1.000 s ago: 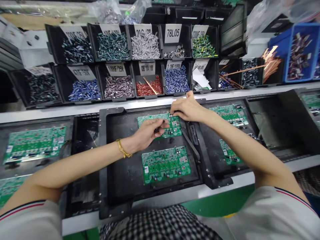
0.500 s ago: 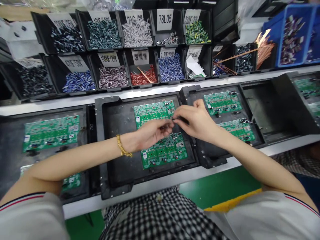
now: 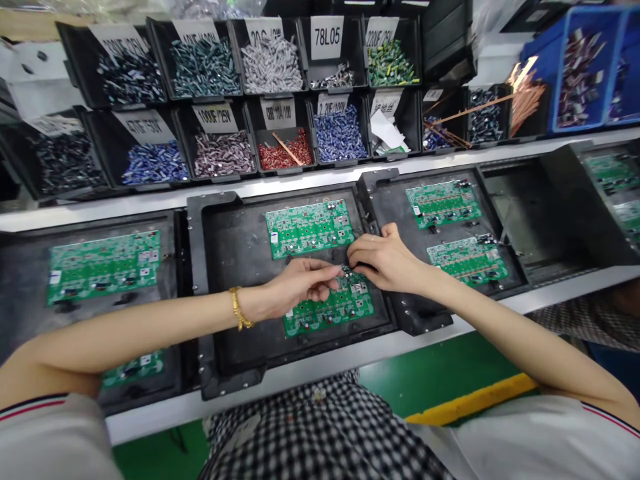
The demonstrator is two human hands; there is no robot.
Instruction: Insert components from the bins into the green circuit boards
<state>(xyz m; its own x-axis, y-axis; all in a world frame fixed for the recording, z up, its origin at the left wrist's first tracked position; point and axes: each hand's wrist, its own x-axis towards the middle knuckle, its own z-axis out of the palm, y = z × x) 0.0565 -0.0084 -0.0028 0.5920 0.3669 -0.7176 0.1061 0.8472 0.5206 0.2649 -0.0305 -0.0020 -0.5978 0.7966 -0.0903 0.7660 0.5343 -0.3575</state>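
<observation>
Both hands pinch small dark components over green circuit board [image 3: 327, 310]: left hand [image 3: 300, 283], right hand [image 3: 387, 260].

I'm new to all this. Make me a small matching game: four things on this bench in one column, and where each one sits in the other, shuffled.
Things:
1. red parts
2. 78L05 label
3. bracelet
4. copper wires

Places:
A. on the left wrist
B. bottom row bin, with a thin stick lying on top
C. far right, beside the blue crate
D. top row bin, left of the green and yellow parts

Pairs: 1-B, 2-D, 3-A, 4-C
</observation>
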